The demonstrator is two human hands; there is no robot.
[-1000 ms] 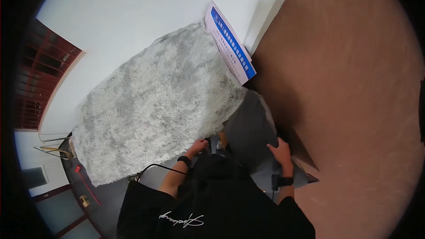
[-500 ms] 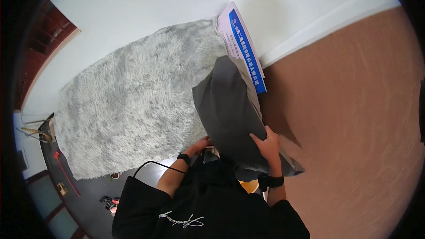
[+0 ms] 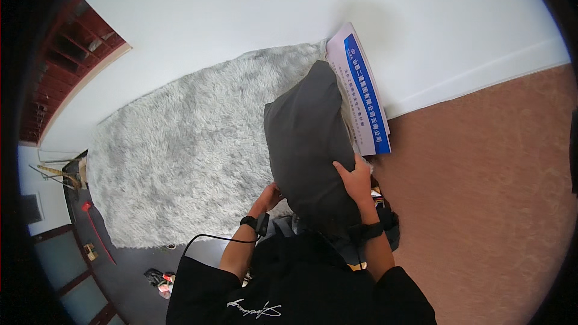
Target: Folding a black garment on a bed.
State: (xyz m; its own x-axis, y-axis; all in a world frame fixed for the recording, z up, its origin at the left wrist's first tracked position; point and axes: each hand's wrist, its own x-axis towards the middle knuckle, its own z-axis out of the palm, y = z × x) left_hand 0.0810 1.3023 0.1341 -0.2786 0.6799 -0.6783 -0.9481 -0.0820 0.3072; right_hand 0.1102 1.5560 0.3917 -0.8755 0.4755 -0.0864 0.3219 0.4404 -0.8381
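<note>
A dark grey pillow (image 3: 310,138) lies slantwise over the end of a shaggy light grey cover (image 3: 186,150), its near end close to my body. My right hand (image 3: 356,182) grips the pillow's right edge, thumb on top and fingers wrapped underneath. At the lower left edge my left hand (image 3: 268,197) holds the pillow, its fingertips partly hidden by the cloth. The pillow's underside is out of sight.
White boards with a blue stripe (image 3: 364,93) lean against the white wall (image 3: 241,6) beside the pillow. A brown surface (image 3: 481,186) extends on the right. Dark clothing or a bag (image 3: 388,225) shows below my right wrist. A red-ended stick (image 3: 99,235) stands at the far left.
The pillow's near end, which stuck out to the right under my right forearm, is now drawn in toward my body. My left hand has come up onto the pillow's left edge. The view has shifted.
</note>
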